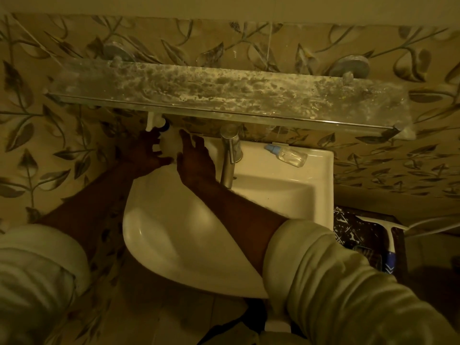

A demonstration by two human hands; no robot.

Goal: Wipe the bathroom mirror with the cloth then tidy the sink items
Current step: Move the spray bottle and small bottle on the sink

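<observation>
Two hands reach to the back left corner of a white sink (321, 175), seen from the head camera looking steeply down. The left hand (143, 151) and the right hand (195, 158) flank a small white object (169, 145) at that corner, fingers spread and curled toward it; whether either hand actually grips it I cannot tell, since the object is half hidden and the light is dim. It sits just under a white fitting (153, 122) hanging below a glass shelf (224, 95), whose surface is heavily spotted and streaked. A chrome tap (230, 155) stands at the middle of the sink's back edge, just right of the right hand. A small clear spray bottle (288, 156) with a blue cap lies on its side on the back right rim, well apart from both hands. Leaf-patterned tiles (49, 145) cover the wall behind. Both forearms are bare, with pale sleeves (323, 282) pushed up.
</observation>
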